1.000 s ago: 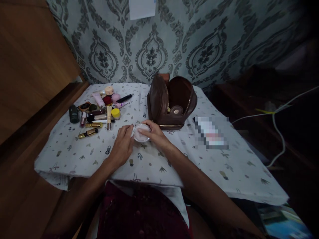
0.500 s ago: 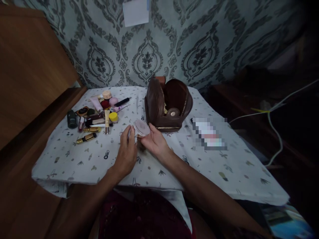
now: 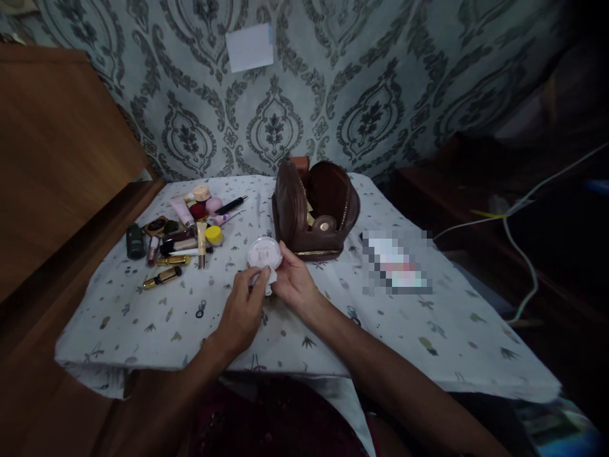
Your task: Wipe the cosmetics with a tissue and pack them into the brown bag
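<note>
A round compact (image 3: pixel 263 252) with a clear lid and pale pink face is tilted toward me above the middle of the table. My right hand (image 3: pixel 299 282) grips it from the right, with the thumb along its rim. At the lower edge, my left hand (image 3: pixel 242 308) is closed, pinching a small white cloth-like piece (image 3: pixel 270 280) against the compact. Whether that piece is cloth or tissue is hard to tell. Just behind my hands stands a brown makeup bag (image 3: pixel 311 238), unzipped, its inside mostly dark.
Several cosmetics lie at the left, among them a yellow-lidded jar (image 3: pixel 214 235), a beige tube (image 3: pixel 202 244), a gold-and-black tube (image 3: pixel 162 278) and a dark green bottle (image 3: pixel 136 241). A blurred-out phone-like object (image 3: pixel 397 260) lies right. A white cable (image 3: pixel 528 266) hangs beyond the patterned tablecloth (image 3: pixel 190 336).
The compact has turned to face me more and shifted slightly left and nearer. My left fingers have closed in onto its lower edge with the white piece. The view has tilted up slightly.
</note>
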A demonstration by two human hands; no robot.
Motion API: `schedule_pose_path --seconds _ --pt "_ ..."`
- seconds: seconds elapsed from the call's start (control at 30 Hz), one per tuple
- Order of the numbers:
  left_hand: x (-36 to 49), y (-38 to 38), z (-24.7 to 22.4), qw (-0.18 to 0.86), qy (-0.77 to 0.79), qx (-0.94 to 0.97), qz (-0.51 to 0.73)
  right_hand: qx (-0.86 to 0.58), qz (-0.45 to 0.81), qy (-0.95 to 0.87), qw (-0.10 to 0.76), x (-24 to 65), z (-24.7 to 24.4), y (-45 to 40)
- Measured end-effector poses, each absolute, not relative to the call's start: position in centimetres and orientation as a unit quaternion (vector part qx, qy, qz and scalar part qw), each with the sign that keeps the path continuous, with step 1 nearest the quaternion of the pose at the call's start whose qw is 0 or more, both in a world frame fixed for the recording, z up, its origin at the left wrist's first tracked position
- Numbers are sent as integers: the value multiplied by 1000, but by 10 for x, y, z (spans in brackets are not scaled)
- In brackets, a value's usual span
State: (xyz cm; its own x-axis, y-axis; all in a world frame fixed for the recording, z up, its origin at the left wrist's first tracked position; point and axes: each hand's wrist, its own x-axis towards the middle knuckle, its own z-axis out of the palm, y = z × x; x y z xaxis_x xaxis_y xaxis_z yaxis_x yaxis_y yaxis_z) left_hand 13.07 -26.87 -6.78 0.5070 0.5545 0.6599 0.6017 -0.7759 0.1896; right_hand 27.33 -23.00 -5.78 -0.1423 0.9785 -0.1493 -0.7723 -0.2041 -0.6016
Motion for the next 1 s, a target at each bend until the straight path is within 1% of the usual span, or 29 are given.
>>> schedule_pose_path --seconds 0.1,0.3,0.43,0.5,0.6,0.7,0.9,1.0 --pt "131 -266 -65 31 -346 -864 -366 -271 720 -193 610 268 -58 -235" --pt "125 -249 -56 20 -364 -853 -374 -244 744 -241 573 263 -54 -242" --pt "114 -233 -46 -23 -408 -823 -395 -223 759 -287 540 263 -52 -243" --pt "109 -228 -43 -65 -419 -814 -398 -225 748 -306 544 264 -50 -244" --pt "105 -225 -41 -158 -424 -800 -393 -255 698 -351 569 265 -50 -244" --pt "103 -223 -41 -242 -420 -783 -389 -309 645 -404 570 266 -52 -243" --pt "97 -214 -43 -348 -420 -753 -369 -356 539 -482 592 273 -44 -245" --pt "99 -208 -45 -373 -453 -716 -379 -387 465 -539 586 281 -31 -246"
